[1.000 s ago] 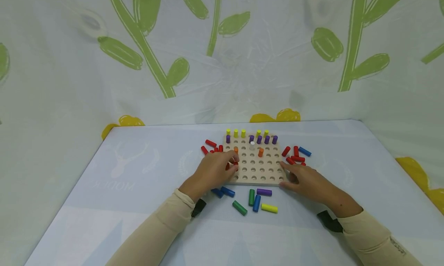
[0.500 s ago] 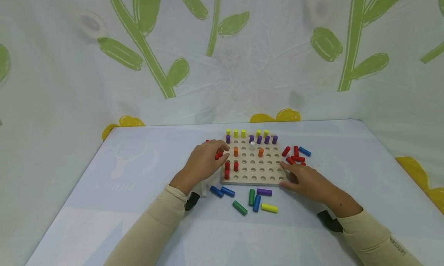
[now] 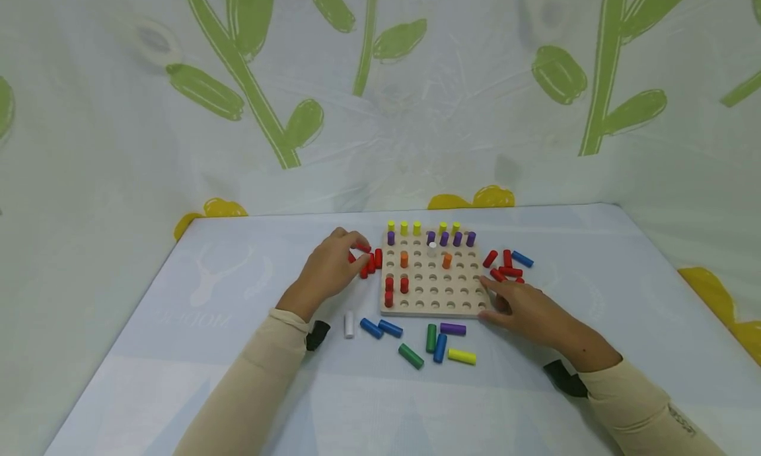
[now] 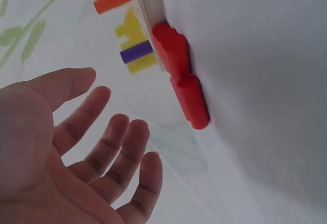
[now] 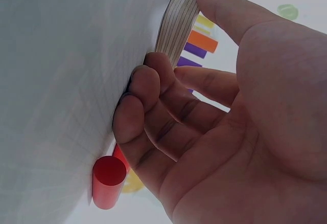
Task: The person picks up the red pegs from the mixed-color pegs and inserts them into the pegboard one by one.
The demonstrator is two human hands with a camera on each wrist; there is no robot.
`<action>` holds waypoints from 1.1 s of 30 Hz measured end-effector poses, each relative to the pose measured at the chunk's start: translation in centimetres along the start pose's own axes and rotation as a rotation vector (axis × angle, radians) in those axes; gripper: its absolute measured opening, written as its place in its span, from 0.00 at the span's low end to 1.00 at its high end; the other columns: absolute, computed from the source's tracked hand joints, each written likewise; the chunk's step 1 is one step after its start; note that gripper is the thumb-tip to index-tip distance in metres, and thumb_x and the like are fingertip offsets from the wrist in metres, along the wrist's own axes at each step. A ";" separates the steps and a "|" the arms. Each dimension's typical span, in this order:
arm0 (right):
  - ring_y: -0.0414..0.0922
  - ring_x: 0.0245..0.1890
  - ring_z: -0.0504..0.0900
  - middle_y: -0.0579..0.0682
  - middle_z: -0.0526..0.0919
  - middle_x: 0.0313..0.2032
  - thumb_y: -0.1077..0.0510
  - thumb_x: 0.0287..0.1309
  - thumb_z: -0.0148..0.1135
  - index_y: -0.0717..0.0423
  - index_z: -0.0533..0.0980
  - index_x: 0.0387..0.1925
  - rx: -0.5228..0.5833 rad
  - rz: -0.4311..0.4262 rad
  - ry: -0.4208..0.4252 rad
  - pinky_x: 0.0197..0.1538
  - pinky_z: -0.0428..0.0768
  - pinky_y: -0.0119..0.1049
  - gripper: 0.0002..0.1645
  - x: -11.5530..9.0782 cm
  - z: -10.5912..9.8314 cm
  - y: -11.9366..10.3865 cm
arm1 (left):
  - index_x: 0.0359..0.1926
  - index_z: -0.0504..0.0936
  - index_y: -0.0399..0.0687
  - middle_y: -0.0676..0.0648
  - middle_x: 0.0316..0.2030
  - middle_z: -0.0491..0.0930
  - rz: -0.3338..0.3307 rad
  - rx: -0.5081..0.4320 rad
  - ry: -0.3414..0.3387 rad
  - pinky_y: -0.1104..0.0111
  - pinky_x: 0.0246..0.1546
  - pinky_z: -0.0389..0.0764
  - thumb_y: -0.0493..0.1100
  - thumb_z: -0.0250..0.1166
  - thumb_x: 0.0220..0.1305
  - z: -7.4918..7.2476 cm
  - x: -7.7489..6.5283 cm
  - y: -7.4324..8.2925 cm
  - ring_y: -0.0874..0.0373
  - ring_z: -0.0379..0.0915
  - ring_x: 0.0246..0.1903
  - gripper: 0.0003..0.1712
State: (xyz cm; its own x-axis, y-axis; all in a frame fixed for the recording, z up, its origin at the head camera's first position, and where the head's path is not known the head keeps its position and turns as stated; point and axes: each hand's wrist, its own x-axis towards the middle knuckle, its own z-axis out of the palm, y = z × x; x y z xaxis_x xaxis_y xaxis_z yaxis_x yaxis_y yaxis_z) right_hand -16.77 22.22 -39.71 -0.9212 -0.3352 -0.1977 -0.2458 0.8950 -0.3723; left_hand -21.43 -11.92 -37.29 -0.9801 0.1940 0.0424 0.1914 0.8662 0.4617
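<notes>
A wooden pegboard [image 3: 434, 313] with rows of holes lies on the table. Upright in it stand yellow and purple pegs at the back, a white peg [image 3: 433, 249], two orange pegs and three red pegs at the front left. My left hand [image 3: 327, 267] reaches over loose red pegs [image 3: 378, 258] left of the board, thumb and fingers spread apart. The left wrist view shows nothing between those fingers, with red pegs [image 4: 194, 101] beyond them. My right hand [image 3: 529, 310] rests at the board's right side, thumb at the front corner and index finger at the edge, fingers loosely bent.
In front of the board lie loose blue, green, purple and yellow pegs [image 3: 462, 357], plus a white peg [image 3: 349, 325] to their left. Right of the board are several red pegs [image 3: 490, 259] and a blue peg [image 3: 522, 260]. A patterned cloth wall [image 3: 440, 139] rises behind the table.
My left hand has left the red pegs standing at the board's front left and moved left and back to the loose red pegs. My right hand has stayed put.
</notes>
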 end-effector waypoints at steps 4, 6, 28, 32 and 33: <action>0.41 0.32 0.69 0.46 0.70 0.26 0.42 0.56 0.72 0.59 0.65 0.72 -0.001 -0.002 0.004 0.29 0.68 0.30 0.48 0.0 0.0 0.1 | 0.56 0.80 0.54 0.43 0.49 0.77 -0.038 0.014 -0.015 0.63 0.43 0.84 0.48 0.66 0.67 0.1 0.4 -0.9 0.52 0.75 0.42 0.18; 0.41 0.32 0.69 0.46 0.70 0.26 0.42 0.56 0.72 0.60 0.65 0.72 -0.004 -0.007 0.006 0.29 0.68 0.30 0.48 0.1 0.0 0.2 | 0.58 0.80 0.53 0.43 0.48 0.76 -0.059 0.021 -0.026 0.62 0.43 0.84 0.49 0.66 0.67 0.1 0.6 -1.2 0.51 0.75 0.42 0.19; 0.41 0.32 0.70 0.46 0.70 0.27 0.42 0.56 0.71 0.59 0.64 0.72 -0.012 0.003 0.001 0.29 0.68 0.30 0.49 0.2 0.0 0.3 | 0.72 0.68 0.48 0.39 0.56 0.76 -0.191 0.094 -0.172 0.51 0.58 0.80 0.56 0.64 0.68 1.0 1.1 -2.7 0.47 0.75 0.53 0.36; 0.42 0.32 0.70 0.47 0.70 0.27 0.42 0.56 0.71 0.59 0.64 0.72 -0.012 0.003 0.000 0.29 0.69 0.30 0.49 0.2 0.0 0.3 | 0.71 0.69 0.47 0.39 0.55 0.76 -0.188 0.099 -0.170 0.52 0.57 0.80 0.56 0.64 0.68 1.1 1.2 -2.8 0.48 0.75 0.52 0.36; 0.42 0.32 0.70 0.46 0.70 0.27 0.42 0.56 0.71 0.59 0.64 0.72 -0.012 0.001 0.001 0.29 0.69 0.30 0.49 0.2 0.0 0.4 | 0.71 0.69 0.47 0.39 0.55 0.76 -0.188 0.101 -0.168 0.52 0.57 0.81 0.56 0.64 0.68 1.2 1.3 -2.9 0.48 0.75 0.52 0.35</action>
State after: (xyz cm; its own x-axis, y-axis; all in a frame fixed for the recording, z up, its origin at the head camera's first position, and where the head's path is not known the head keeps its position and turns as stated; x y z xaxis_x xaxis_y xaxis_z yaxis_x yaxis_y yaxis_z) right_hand -17.02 22.52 -39.85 -0.9215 -0.3345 -0.1974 -0.2488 0.8986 -0.3613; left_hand -23.17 -13.61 -39.60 -0.9781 0.0921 -0.1867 0.0199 0.9340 0.3567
